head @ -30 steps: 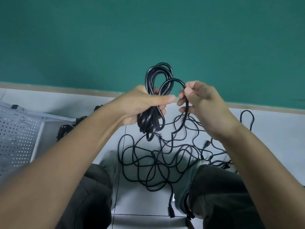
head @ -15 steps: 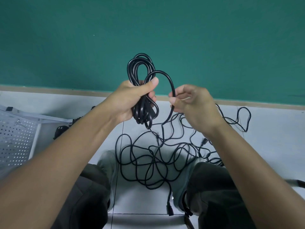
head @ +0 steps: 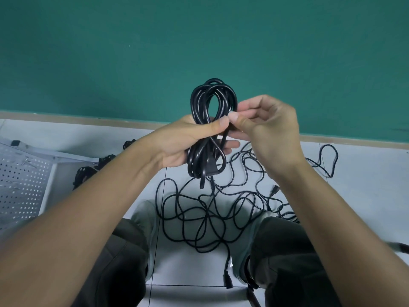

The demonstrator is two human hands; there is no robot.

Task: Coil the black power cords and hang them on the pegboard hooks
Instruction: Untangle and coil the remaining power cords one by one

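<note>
Black glossy coiled cord clenched in left hand; right hand pinches its strand.

Teal wall, tan skirting, white-tiled floor

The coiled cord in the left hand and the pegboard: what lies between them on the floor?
In the head view, already coiled black cords lie on the floor between the pegboard and the coiled cord.

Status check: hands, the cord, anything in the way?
Left hand grips coiled cord. Right hand pinches a strand at the coil. Tangled loose cord on floor. Pegboard lies left; nothing hung in view.
</note>
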